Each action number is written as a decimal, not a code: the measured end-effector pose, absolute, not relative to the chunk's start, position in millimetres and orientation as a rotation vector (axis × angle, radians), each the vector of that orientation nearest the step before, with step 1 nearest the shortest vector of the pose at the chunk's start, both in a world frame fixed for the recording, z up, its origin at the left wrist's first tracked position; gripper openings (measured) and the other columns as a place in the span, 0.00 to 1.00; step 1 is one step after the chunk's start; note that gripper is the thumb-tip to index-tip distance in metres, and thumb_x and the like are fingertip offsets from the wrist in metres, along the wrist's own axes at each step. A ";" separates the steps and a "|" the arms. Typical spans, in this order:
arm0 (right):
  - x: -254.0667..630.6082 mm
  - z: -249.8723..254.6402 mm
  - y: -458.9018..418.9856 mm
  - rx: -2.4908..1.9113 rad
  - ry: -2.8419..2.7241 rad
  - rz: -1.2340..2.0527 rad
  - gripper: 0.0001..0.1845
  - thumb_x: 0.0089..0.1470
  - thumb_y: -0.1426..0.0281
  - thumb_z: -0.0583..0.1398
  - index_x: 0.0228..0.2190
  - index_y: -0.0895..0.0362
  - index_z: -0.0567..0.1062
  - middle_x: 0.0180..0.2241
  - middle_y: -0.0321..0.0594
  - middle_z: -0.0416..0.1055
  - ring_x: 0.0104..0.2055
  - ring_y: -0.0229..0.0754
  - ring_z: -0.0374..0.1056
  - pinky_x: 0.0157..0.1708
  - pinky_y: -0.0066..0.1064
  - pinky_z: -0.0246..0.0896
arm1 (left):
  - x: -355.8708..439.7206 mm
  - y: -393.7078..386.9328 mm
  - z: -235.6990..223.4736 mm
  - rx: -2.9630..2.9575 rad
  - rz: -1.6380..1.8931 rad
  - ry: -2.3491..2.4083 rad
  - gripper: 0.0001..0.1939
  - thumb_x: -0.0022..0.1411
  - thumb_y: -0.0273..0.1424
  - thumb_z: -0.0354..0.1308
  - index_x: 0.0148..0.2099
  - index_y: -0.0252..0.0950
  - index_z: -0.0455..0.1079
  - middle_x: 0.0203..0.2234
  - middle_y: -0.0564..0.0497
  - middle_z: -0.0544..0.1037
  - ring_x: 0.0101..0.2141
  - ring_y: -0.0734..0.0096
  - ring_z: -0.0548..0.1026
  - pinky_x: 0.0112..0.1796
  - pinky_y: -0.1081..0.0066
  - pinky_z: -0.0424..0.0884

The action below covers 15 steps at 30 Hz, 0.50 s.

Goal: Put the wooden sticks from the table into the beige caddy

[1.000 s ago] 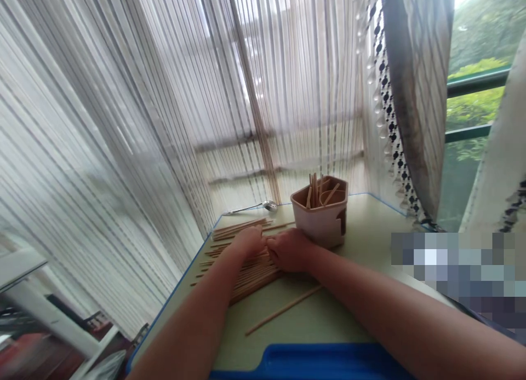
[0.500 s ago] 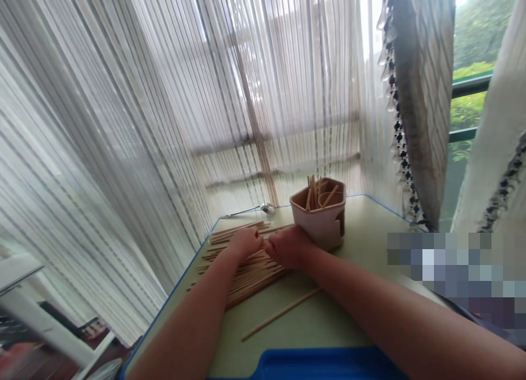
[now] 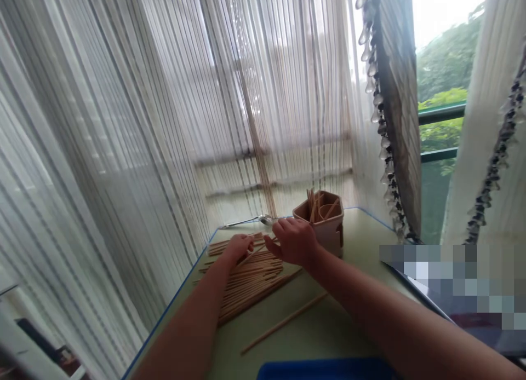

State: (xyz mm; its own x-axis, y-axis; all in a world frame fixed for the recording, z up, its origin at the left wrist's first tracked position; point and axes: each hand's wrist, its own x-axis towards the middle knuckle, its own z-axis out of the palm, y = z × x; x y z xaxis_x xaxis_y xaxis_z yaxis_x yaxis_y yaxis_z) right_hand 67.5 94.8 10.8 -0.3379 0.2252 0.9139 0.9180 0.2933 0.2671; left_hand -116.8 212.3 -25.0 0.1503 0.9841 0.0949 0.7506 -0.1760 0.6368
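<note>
Many thin wooden chopsticks lie side by side on the pale green tabletop. At their far left part, my left hand is closed on one chopstick, which slants up toward the right. My right hand is over the right ends of the row, its thumb apart from its fingers, close to the tip of that stick. Right behind this hand stands a pinkish-brown utensil holder with several sticks upright in it; the hand hides part of its front.
A single chopstick lies apart near the front. A metal spoon rests at the back edge. Part of a blue tray shows at the bottom. Striped sheer curtains hang behind the table. A blurred-out screen is at the right.
My right hand has lifted off the sticks and its thumb and fingers have parted. A slanted chopstick now shows between my hands. The view has tilted up and turned slightly right.
</note>
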 end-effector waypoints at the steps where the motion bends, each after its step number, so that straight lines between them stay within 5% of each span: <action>1: 68.9 14.3 94.0 -1.020 -1.737 -1.116 0.16 0.56 0.61 0.53 0.22 0.57 0.68 0.22 0.38 0.66 0.26 0.39 0.58 0.28 0.34 0.42 | -116.7 213.2 -25.6 1.961 0.746 1.654 0.15 0.63 0.34 0.46 0.30 0.34 0.69 0.23 0.51 0.76 0.19 0.75 0.71 0.20 0.76 0.63; 9: 85.2 35.2 83.8 -0.968 -1.577 -1.078 0.15 0.57 0.63 0.52 0.22 0.55 0.63 0.21 0.37 0.62 0.27 0.39 0.54 0.30 0.33 0.45 | -115.1 216.6 -29.4 2.023 0.969 1.669 0.16 0.63 0.35 0.46 0.27 0.35 0.66 0.18 0.53 0.71 0.20 0.75 0.70 0.24 0.76 0.62; 15: 94.3 48.3 70.8 -0.672 -1.588 -0.889 0.18 0.58 0.52 0.46 0.29 0.54 0.59 0.27 0.38 0.60 0.29 0.42 0.57 0.29 0.33 0.50 | -108.7 197.6 -25.0 2.510 0.929 1.615 0.15 0.62 0.37 0.49 0.28 0.36 0.70 0.25 0.49 0.76 0.29 0.70 0.71 0.30 0.73 0.58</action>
